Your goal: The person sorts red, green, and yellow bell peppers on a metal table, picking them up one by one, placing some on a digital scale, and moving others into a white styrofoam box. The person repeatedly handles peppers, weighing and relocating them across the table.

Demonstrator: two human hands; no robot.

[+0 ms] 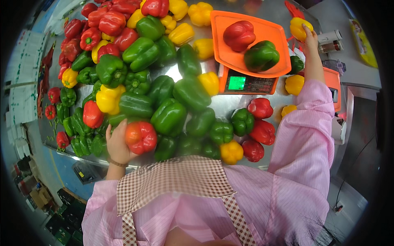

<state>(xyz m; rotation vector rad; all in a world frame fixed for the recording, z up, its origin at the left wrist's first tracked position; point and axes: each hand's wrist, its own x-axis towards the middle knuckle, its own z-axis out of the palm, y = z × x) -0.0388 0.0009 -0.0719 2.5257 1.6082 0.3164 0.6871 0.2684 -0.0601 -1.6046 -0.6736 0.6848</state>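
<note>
At the near edge of the metal table, my left hand (pixel 119 143) is closed around a red bell pepper (pixel 141 137) that has an orange patch. My right arm reaches far to the right, past the scale, and my right hand (pixel 310 38) grips a yellow bell pepper (pixel 300 28). Between the hands stands a digital scale (pixel 251 83) with a lit green display. On its orange tray (pixel 227 63) lie a red bell pepper (pixel 239 35) and a dark green bell pepper (pixel 261 56), side by side. Green bell peppers (pixel 169 117) crowd the table before me.
A heap of red bell peppers (pixel 112 23) fills the far left, with yellow ones (pixel 181 33) beside it. Several mixed peppers (pixel 261 132) sit right of centre. A second orange scale (pixel 334 89) stands behind my right arm, near label rolls (pixel 329 37).
</note>
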